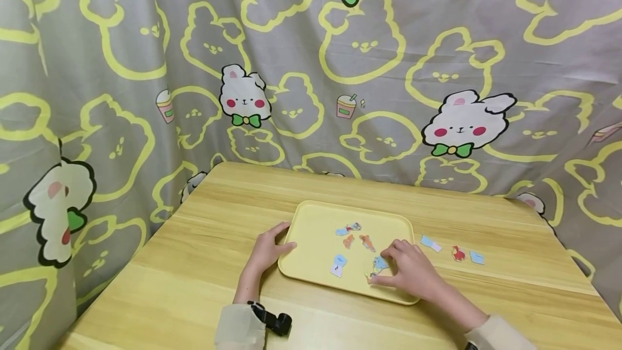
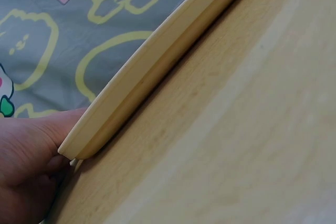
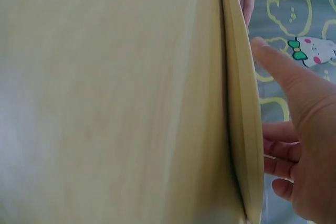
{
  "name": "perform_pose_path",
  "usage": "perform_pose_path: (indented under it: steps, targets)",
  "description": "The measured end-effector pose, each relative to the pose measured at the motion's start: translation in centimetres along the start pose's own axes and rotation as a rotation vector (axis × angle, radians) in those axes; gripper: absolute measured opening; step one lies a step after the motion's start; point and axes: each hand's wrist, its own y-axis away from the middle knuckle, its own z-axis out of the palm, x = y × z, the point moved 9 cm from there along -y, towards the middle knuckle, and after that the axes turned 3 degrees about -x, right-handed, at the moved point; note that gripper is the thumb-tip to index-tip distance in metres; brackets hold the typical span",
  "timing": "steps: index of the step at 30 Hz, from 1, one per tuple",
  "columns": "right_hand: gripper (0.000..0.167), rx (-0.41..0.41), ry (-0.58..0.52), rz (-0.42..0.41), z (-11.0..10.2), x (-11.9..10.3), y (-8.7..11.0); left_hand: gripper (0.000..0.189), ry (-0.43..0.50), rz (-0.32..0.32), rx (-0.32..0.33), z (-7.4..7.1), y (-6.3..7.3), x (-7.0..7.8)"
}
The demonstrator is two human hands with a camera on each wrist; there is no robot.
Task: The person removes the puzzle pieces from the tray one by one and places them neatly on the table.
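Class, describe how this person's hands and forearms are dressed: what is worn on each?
The left hand and right hand are gloveless. The left sleeve and right sleeve are pale beige. A black wrist camera sits at the left cuff; only a black sliver shows at the right.

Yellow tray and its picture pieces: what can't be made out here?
Blue picture piece: head view, partly covered by the right hand; pinched or merely touched, unclear.
Prints on the orange pieces: head view, too small.
Yellow tray interior: both wrist views, hidden by its wall.
Left hand: left wrist view, cut off by the left edge.
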Motion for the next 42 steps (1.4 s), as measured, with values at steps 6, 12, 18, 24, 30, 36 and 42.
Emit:
perform_pose_path:
  steps: [6, 12, 18, 24, 30, 36, 42]
  targets:
    - [0.077, -0.003, 0.081, 0.006, 0.0, -0.7, -0.2, 0.058, 0.005, -0.004, 0.0, -0.1, -0.2, 0.2]
    - [0.073, 0.005, 0.14, -0.002, -0.1, -1.4, -0.3, 0.058, 0.005, -0.006, -0.006, -0.1, -0.3, 0.3]
    - [0.066, 0.015, 0.116, 0.005, 0.0, -1.2, -0.3, 0.058, 0.014, -0.007, -0.006, -0.1, -0.3, 0.3]
    - [0.064, 0.02, 0.076, 0.013, 0.0, -1.0, -0.2, 0.058, 0.016, -0.018, -0.003, -0.1, -0.2, 0.1]
    - [0.065, 0.046, -0.028, 0.029, -0.5, -0.7, -0.1, 0.058, 0.007, -0.012, -0.004, 0.0, 0.0, 0.1]
    - [0.06, 0.067, -0.136, 0.059, -0.7, 0.1, 0.0, 0.058, -0.003, -0.001, 0.001, -0.1, 0.1, 0.1]
    - [0.055, 0.094, -0.266, 0.094, -1.2, 0.7, 0.2, 0.058, -0.003, 0.001, -0.002, 0.0, 0.1, 0.1]
